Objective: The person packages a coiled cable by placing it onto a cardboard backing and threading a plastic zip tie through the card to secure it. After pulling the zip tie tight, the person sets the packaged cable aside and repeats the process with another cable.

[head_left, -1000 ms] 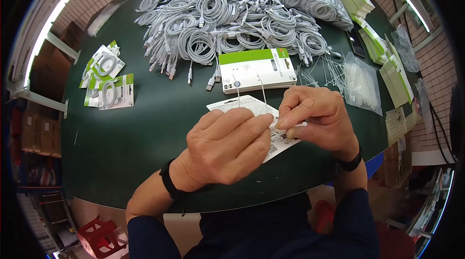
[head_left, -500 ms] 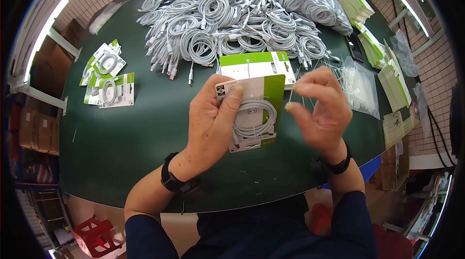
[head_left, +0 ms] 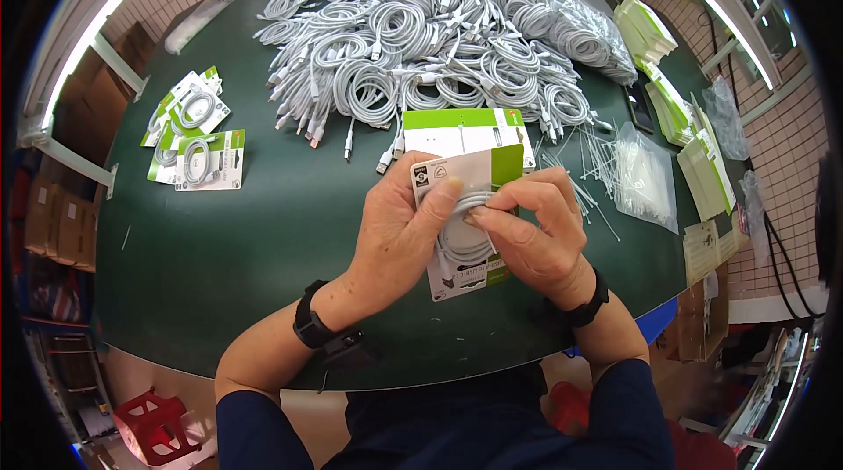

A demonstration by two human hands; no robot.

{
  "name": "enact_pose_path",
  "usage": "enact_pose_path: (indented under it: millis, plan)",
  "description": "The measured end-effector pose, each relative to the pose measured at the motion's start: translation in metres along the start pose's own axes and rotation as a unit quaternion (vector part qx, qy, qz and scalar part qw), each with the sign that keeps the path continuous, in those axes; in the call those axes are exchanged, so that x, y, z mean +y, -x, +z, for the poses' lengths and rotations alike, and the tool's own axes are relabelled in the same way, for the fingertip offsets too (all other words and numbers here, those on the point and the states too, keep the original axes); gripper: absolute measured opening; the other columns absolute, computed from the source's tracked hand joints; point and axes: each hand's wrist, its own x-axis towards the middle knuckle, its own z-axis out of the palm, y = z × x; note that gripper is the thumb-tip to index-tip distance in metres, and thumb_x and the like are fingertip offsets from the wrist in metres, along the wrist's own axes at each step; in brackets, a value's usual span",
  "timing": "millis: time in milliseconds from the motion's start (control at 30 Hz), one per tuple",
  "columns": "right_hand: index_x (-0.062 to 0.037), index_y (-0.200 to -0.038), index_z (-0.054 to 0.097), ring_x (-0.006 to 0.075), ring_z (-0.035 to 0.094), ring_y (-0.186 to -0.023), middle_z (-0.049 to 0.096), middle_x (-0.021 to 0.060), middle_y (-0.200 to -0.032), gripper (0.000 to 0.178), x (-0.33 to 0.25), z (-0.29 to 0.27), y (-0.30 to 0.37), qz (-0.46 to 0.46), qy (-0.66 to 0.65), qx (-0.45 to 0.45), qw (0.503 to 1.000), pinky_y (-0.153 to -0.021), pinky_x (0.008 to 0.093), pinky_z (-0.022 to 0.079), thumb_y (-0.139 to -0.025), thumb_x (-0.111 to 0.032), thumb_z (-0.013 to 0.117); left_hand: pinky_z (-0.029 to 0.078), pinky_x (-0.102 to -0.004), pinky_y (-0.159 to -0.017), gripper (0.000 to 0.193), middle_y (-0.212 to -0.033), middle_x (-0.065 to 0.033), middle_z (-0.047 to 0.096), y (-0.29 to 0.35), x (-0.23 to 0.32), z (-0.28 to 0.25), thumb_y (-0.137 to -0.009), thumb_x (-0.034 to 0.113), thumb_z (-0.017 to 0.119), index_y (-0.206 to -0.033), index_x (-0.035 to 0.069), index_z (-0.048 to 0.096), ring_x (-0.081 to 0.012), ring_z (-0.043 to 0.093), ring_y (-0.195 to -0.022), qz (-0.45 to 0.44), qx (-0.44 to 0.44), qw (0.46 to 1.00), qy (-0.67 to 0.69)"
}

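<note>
My left hand (head_left: 391, 228) grips a white and green packaging card (head_left: 465, 169), thumb on its front, tilted above the table. A coiled light-grey USB cable (head_left: 458, 250) lies against that card. My right hand (head_left: 540, 237) has its thumb and fingertips pinched together at the upper right of the coil. What sits between those fingertips is too small to make out; a thin white strip shows just below them. Behind the held card is a stack of similar cards (head_left: 430, 122). Loose white cable ties (head_left: 600, 156) lie to the right, beside a clear bag of cable ties (head_left: 643, 173).
A large heap of coiled grey cables (head_left: 395, 26) covers the back of the green table (head_left: 219, 277). Several carded cables (head_left: 215, 162) lie at the left. Stacks of green and white cards (head_left: 702, 158) line the right edge, near a dark phone (head_left: 640, 110).
My right hand has moved left and down from beside the card onto the cable coil, its fingertips now pinched there. The held card has shifted slightly right and down with my left hand.
</note>
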Motion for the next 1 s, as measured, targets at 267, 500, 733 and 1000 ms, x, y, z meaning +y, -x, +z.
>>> enact_pose_path:
  millis: [267, 500, 733, 1000]
  plan:
    - [-0.0139, -0.095, 0.074, 0.0214, 0.059, -0.086, 0.062, -0.0001, -0.098, 0.034, -0.004, -0.015, 0.002, -0.012, 0.016, 0.026, 0.999, -0.07, 0.0326, 0.05, -0.066, 0.001, 0.086, 0.055, -0.0332, -0.087, 0.035, -0.112, -0.013, 0.071, 0.008, 0.006, -0.001, -0.094, 0.005, 0.07, -0.126, -0.001, 0.058, -0.0197, 0.067, -0.103, 0.054, -0.071, 0.986, -0.143]
    - [-0.0156, -0.093, 0.074, 0.02, 0.06, -0.088, 0.062, -0.0016, -0.099, 0.035, -0.005, -0.018, 0.002, -0.033, 0.023, 0.033, 0.999, -0.072, 0.0326, 0.05, -0.065, -0.001, 0.088, 0.056, -0.0343, -0.086, 0.033, -0.115, -0.0159, 0.07, 0.0, 0.006, -0.003, -0.096, 0.006, 0.069, -0.126, -0.001, 0.058, -0.0229, 0.069, -0.099, 0.215, -0.118, 0.952, -0.184]
    - [-0.013, -0.091, 0.076, 0.0182, 0.06, -0.089, 0.065, -0.0031, -0.098, 0.033, -0.001, -0.015, -0.002, -0.039, 0.006, 0.047, 0.998, -0.071, 0.0289, 0.051, -0.06, -0.003, 0.084, 0.057, -0.0319, -0.082, 0.03, -0.117, -0.0176, 0.07, 0.009, 0.003, -0.002, -0.099, 0.006, 0.064, -0.127, -0.002, 0.058, -0.0195, 0.069, -0.098, 0.121, -0.086, 0.98, -0.135]
    - [-0.0136, -0.094, 0.069, 0.0195, 0.06, -0.089, 0.067, -0.0011, -0.101, 0.031, -0.006, -0.013, -0.002, -0.006, -0.022, 0.046, 0.999, -0.072, 0.0328, 0.047, -0.071, -0.001, 0.086, 0.054, -0.0297, -0.088, 0.032, -0.122, -0.0145, 0.069, 0.011, 0.007, 0.002, -0.102, 0.007, 0.061, -0.131, -0.004, 0.055, -0.0164, 0.066, -0.104, 0.051, -0.048, 0.993, -0.1]
